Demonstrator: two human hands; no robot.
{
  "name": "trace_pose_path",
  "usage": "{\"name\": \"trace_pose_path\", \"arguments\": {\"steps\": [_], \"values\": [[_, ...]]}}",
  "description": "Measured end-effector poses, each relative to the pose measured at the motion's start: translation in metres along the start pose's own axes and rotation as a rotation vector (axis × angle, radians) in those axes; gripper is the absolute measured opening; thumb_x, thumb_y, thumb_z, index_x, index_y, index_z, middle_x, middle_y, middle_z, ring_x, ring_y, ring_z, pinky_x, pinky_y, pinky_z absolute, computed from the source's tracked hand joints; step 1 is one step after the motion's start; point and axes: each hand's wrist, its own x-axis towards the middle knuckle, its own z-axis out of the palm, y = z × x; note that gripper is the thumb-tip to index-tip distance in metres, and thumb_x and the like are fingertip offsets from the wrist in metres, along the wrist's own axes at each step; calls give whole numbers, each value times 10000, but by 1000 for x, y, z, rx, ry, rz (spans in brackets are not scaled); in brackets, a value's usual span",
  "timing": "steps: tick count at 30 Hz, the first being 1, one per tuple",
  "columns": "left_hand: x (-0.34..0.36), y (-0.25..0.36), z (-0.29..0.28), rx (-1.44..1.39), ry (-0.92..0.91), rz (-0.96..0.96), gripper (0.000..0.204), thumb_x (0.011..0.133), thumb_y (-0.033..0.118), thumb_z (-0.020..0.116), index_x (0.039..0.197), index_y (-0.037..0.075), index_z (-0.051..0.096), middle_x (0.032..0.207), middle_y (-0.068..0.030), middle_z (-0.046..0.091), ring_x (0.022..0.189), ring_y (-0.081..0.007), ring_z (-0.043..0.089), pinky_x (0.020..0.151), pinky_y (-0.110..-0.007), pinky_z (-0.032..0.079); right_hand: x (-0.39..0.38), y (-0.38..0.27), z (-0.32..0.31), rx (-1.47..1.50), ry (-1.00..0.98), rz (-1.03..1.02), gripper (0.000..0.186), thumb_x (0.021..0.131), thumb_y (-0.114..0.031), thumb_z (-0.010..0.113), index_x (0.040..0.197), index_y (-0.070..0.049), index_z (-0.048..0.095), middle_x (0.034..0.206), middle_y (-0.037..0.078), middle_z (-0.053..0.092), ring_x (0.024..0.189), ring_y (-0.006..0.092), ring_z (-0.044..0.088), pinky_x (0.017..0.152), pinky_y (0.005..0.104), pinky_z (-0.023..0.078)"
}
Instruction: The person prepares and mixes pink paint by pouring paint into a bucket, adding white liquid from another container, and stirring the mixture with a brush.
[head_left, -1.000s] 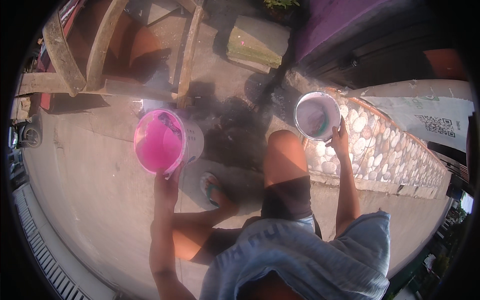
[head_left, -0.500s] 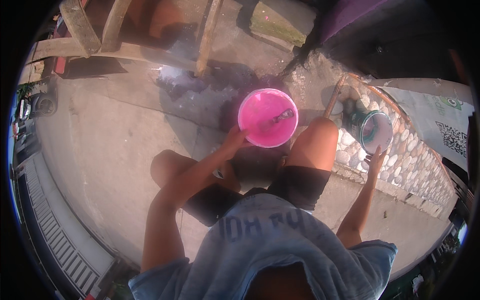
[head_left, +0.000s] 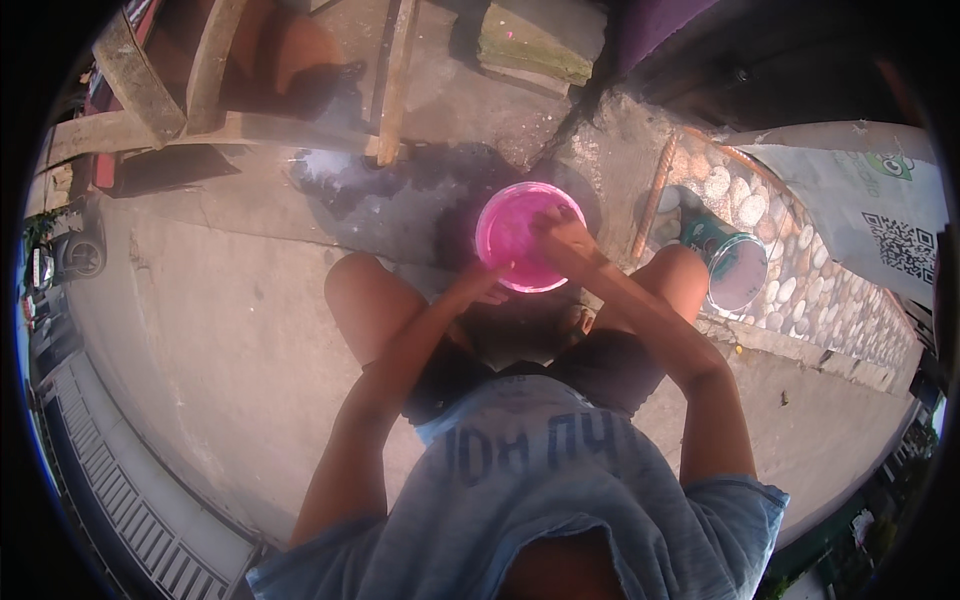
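Note:
A round pink bucket stands on the ground between my knees, pink inside and with a paler rim. My left hand is closed over its near left rim. My right hand reaches over the right rim into the bucket. Its fingers are curled around where a grey, dark-tipped tool lay; the tool itself is hidden now, and I cannot make out its kind. To the right of my right knee, a green tub rests tilted on the pebbles, its mouth whitish.
Pebble-set paving spreads on the right, edged by a rusty bar. A printed sheet hangs beyond it. Wooden beams stand at the far left, a stone block at the back. Wet concrete lies beyond the bucket.
My right hand has left the green tub and come left into the pink bucket. The tub now sits tilted against the pebbles. My left hand stays at the bucket's rim.

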Motion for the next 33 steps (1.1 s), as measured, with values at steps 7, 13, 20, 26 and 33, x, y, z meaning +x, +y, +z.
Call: {"name": "trace_pose_path", "arguments": {"steps": [7, 13, 20, 26, 33], "values": [[-3, 71, -63, 1046, 356, 423, 521, 874, 465, 581, 1084, -12, 574, 1121, -230, 581, 1018, -336, 594, 853, -379, 473, 15, 5, 61, -504, -480, -14, 344, 821, -461, 555, 787, -161, 720, 816, -14, 640, 980, 199, 479, 807, 364, 334], [68, 83, -62, 592, -46, 437, 435, 904, 413, 566, 1195, 92, 531, 1130, -122, 601, 1009, -209, 593, 785, -363, 505, 15, -1, 44, -487, -563, -2, 188, 785, -189, 578, 887, -98, 707, 818, 89, 647, 944, 300, 576, 863, 425, 398], [81, 66, -64, 832, 87, 698, 327, 958, 181, 472, 1272, 94, 497, 1103, -110, 618, 1023, -182, 591, 744, -341, 522, -32, -17, -11, 516, -315, 625, 249, 889, -180, 483, 1043, -29, 607, 779, 177, 636, 748, 360, 636, 660, 454, 497], [61, 32, -60, 766, 243, 694, 393, 928, 126, 447, 1319, 85, 441, 1266, -154, 489, 1095, -305, 552, 847, -430, 501, -63, -66, -25, 1039, 71, 775, 287, 867, -114, 500, 1136, -17, 532, 767, 271, 604, 747, 434, 606, 662, 504, 447], [33, 40, -42, 6, -124, -126, 629, 933, 525, 303, 1427, 138, 263, 1398, -135, 358, 1206, -354, 453, 955, -524, 436, -74, -79, -27, 1068, 154, 708, 277, 877, -115, 492, 1132, -22, 548, 764, 261, 612, 741, 420, 610, 672, 491, 473]]}}
